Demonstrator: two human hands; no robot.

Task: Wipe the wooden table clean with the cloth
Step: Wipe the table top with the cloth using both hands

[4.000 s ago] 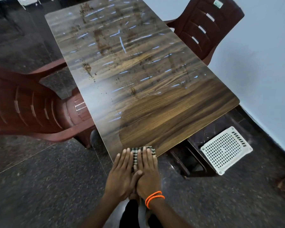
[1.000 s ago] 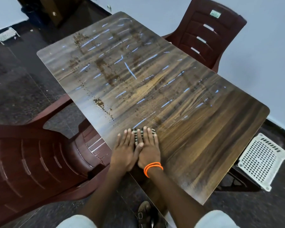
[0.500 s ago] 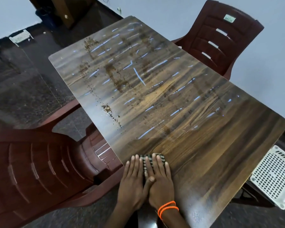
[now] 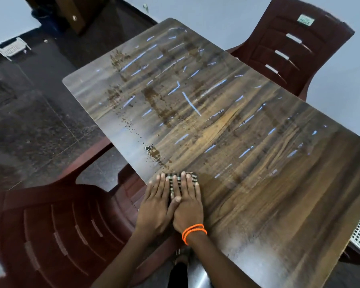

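**Two flat hands on the cloth, dirt ahead**

The grip is a flat press, not a pinch: the left hand [image 4: 154, 204] and the right hand [image 4: 188, 202] lie side by side with straight fingers, thumbs touching, pushing down on the cloth [image 4: 176, 180]. The cloth is a small, dark, striped fold, mostly hidden under the fingers, and it sits on the counter [image 4: 279, 204] right at its left long edge. An orange band [image 4: 193, 232] circles the right wrist.

Just beyond the cloth, a brown patch of crumbs [image 4: 155, 153] runs along that same edge; more brown smears [image 4: 154, 100] and pale streaks lie farther from the cloth.

The likely trouble: with the cloth so close to the edge, a push could sweep crumbs off onto the dark red chair [image 4: 60, 225] beside it, or the small fold could slip out from under flat palms.

A second chair [image 4: 289, 53] stands across the counter from the cloth; its green label [image 4: 305, 21] is too small to read.
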